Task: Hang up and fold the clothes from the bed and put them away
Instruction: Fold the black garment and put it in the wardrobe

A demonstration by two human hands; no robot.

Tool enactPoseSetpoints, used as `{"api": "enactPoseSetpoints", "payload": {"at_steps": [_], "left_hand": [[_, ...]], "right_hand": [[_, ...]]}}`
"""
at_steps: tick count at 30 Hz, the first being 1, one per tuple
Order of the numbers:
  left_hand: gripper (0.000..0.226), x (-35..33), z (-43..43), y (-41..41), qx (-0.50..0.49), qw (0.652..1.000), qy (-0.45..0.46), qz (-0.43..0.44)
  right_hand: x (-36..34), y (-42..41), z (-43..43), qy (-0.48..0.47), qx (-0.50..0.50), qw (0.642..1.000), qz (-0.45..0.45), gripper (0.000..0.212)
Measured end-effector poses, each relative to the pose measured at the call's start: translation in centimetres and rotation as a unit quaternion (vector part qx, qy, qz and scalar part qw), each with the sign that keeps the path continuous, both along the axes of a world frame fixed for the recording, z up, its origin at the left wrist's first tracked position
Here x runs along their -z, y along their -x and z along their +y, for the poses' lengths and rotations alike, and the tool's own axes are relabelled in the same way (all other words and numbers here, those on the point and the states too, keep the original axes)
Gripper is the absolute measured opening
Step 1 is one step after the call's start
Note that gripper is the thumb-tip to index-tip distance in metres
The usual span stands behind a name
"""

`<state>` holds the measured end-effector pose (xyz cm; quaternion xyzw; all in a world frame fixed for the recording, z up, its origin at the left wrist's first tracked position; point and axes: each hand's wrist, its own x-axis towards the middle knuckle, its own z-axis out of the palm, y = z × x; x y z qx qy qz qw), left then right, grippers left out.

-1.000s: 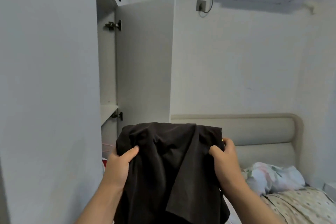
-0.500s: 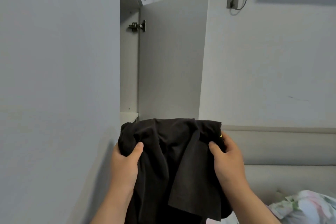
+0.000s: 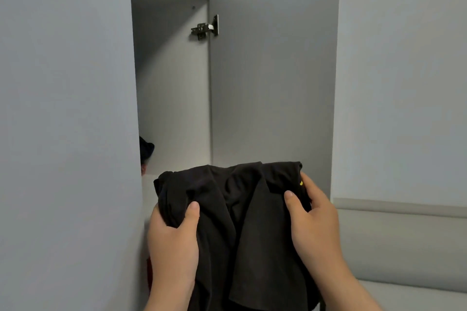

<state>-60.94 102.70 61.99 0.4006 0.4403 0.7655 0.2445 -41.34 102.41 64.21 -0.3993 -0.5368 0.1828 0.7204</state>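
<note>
A folded black garment [image 3: 242,222] with a small yellow mark near its right edge is held up in front of an open wardrobe compartment [image 3: 171,98]. My left hand [image 3: 174,240] grips its left side, thumb on top of the cloth. My right hand [image 3: 313,219] grips its right side the same way. The garment's lower part hangs loosely between my forearms. It sits just in front of the white shelf [image 3: 149,189] inside the wardrobe.
The open wardrobe door [image 3: 273,70] stands to the right, on a metal hinge [image 3: 204,28]. A closed white door panel [image 3: 65,121] fills the left. Something dark [image 3: 146,149] lies on the shelf behind that panel. A padded headboard [image 3: 404,242] is at lower right.
The view has closed in on the wardrobe and swung left, so the bed and air conditioner have left the frame. The garment, held the same way, is now at the shelf opening.
</note>
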Motion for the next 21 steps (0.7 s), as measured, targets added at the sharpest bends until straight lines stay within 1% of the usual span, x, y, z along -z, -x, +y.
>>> {"api": "enactPoseSetpoints", "payload": {"at_steps": [3, 7, 9, 15, 19, 21], "left_hand": [[0.037, -0.7, 3.1, -0.2, -0.045, 0.999, 0.004, -0.018], [0.03, -2.0, 6.5, 0.2, -0.076, 0.996, -0.002, -0.056], [0.033, -3.2, 7.9, 0.5, -0.08, 0.994, -0.02, -0.073], [0.051, -7.9, 10.0, 1.8, -0.149, 0.983, -0.082, -0.062], [0.059, -10.6, 11.7, 3.5, -0.22, 0.97, -0.101, -0.039], [0.062, -11.6, 12.6, 4.1, -0.242, 0.962, -0.117, -0.043]], "right_hand": [[-1.4, 0.5, 4.2, -0.03, -0.022, 0.999, -0.014, 0.05], [-3.7, 2.0, 8.7, -0.062, -0.037, 0.997, -0.019, 0.041], [-5.1, 3.0, 10.4, -0.063, -0.031, 0.997, -0.009, 0.036], [-9.5, 5.5, 14.1, -0.081, -0.048, 0.996, 0.005, 0.033], [-12.0, 7.7, 17.2, -0.097, -0.09, 0.991, 0.02, 0.03], [-12.8, 9.1, 19.2, -0.101, -0.123, 0.987, 0.035, 0.028]]}}
